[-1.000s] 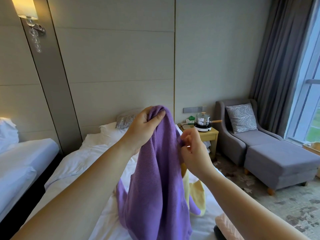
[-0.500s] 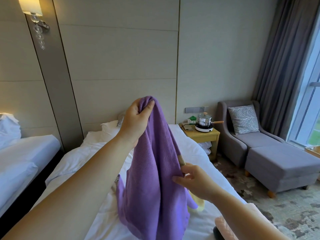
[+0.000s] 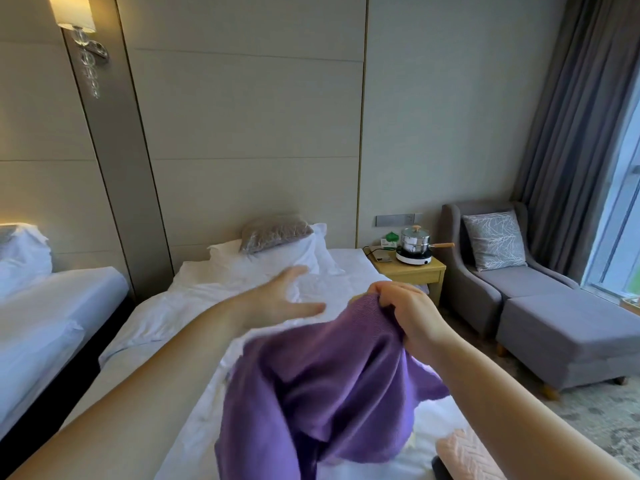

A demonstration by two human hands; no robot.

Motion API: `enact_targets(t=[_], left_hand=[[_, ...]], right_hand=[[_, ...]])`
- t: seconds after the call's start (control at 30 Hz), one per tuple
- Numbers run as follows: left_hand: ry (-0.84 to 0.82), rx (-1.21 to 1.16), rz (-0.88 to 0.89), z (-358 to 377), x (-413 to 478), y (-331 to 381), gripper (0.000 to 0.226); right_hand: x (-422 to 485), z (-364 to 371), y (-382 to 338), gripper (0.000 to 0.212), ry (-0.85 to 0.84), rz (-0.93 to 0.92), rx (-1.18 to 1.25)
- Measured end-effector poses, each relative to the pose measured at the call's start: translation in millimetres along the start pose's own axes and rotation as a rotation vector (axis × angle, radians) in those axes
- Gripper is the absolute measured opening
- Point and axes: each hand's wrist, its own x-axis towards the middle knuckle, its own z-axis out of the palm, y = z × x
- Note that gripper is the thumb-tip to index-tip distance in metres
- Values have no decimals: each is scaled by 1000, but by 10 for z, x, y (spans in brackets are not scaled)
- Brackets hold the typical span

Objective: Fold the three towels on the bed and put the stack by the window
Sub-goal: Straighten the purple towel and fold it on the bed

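The bed (image 3: 207, 306) carries the work. The purple towel (image 3: 329, 393) is over its near half, toward the right edge, partly in the air and partly slumped on the sheet. A second ago it hung tall from a high peak pinched by the left hand. That peak is gone now, and the cloth sags low in loose bunches rather than lying spread.

The left hand (image 3: 277, 299) has let go. It is blurred, its grip wide with the fingers straight and spread, and it is clear of the cloth, reaching over the middle of the bed toward the pillow end. The right hand (image 3: 412, 317) pinched the side hem lower down half a second ago and is now the only support. Its grip is closed on a gathered edge of the purple towel, held above the right edge of the bed.

I judge this to be a change of hold, not a fold. The person seems to be hunting for a clean edge or corner, and the free hand will probably have to take a second corner before the cloth can be laid flat. No fold is made yet.

The pink towel (image 3: 464, 455) lies at the near right corner of the bed, and whether it is folded cannot be told. The yellow towel that showed behind the purple one is hidden now. The window (image 3: 623, 237) is well apart, beyond the chaise (image 3: 571, 327), so the stack is not begun.
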Motion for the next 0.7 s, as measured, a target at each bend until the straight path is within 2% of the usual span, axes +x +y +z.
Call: enact_targets(t=[0.07, 0.13, 0.23, 0.33, 0.4, 0.47, 0.6, 0.7], left_hand=[[-217, -149, 126, 210, -63, 91, 73], [-272, -258, 174, 347, -86, 153, 52], [-180, -232, 193, 388, -69, 190, 40], [-34, -77, 229, 389, -22, 197, 28], [71, -137, 272, 377, -12, 241, 25], [129, -209, 319, 346, 10, 306, 23], [175, -295, 381, 251, 30, 400, 20], [211, -357, 390, 141, 49, 389, 16]], right_hand=[[20, 95, -51, 15, -88, -4, -87], [22, 140, -37, 21, -138, -17, -156], [25, 92, 24, 27, -111, -46, -169], [3, 13, 95, 19, -51, -149, -505], [-17, -27, 165, 7, -68, -223, -742], [-33, -78, 230, 6, -80, -276, -882], [-42, -171, 295, 6, -13, -329, -1014], [-45, -207, 310, 16, 36, -289, -998]])
